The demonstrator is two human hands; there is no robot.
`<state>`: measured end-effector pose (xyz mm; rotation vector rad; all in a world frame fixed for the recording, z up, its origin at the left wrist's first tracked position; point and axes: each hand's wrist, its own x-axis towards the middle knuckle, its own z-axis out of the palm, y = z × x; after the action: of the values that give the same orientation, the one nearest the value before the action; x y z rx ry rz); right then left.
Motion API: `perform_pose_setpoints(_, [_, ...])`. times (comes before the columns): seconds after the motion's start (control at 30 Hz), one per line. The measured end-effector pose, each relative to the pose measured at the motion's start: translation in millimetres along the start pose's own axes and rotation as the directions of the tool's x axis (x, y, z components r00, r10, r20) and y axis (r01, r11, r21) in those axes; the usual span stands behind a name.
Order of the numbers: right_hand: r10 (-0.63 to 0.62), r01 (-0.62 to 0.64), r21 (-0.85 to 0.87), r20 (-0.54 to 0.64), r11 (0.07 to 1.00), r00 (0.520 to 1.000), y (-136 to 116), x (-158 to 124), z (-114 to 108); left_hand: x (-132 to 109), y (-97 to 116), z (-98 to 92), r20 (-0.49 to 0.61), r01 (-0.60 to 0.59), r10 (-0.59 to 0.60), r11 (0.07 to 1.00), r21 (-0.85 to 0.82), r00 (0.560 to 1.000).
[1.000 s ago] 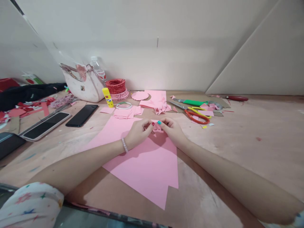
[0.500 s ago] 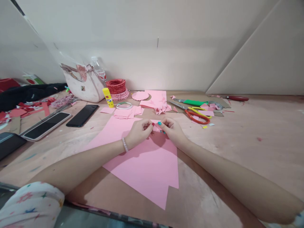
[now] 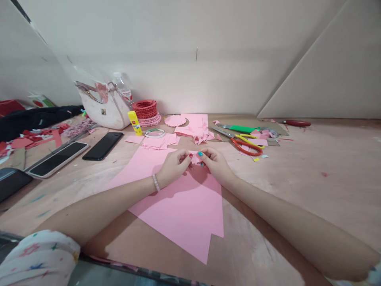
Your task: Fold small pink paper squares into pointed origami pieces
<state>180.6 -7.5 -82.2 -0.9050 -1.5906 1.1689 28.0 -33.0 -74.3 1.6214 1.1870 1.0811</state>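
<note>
A small piece of pink paper [image 3: 195,157] is pinched between my two hands, thumbs on top. My left hand [image 3: 176,166] grips its left side and my right hand [image 3: 216,163] its right side. Both hands hover over a large pink paper sheet [image 3: 184,210], which has a notch in its near right corner. Just beyond lie a pile of small pink paper squares [image 3: 159,143], a ring of tape [image 3: 154,133] and folded pink pieces [image 3: 198,133]. My fingers partly hide the small piece.
Orange-handled scissors [image 3: 247,147] and a green-handled tool [image 3: 242,129] lie at back right. A yellow glue stick [image 3: 135,123], red coiled rings [image 3: 145,107] and a white handbag [image 3: 104,105] stand at back left. Phones [image 3: 102,146] lie on the left.
The right fingers have shifted slightly on the small pink paper, and more of it shows between the thumbs. Everything else looks the same.
</note>
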Motion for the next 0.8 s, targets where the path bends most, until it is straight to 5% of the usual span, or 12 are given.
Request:
perform_pose_setpoints(0.37, [-0.035,0.044,-0.101,0.091,0.994,0.995,-0.5,-2.3,0.8,-0.6,2.4,0.0,0.069,-0.004,-0.001,0.997,0.079,0.998])
perform_pose_setpoints(0.8, [0.095,-0.099,0.079,0.063,0.992,0.994,-3.4,-1.7,2.1,0.7,-1.4,-2.1,-0.011,-0.067,0.069,0.992,0.109,0.998])
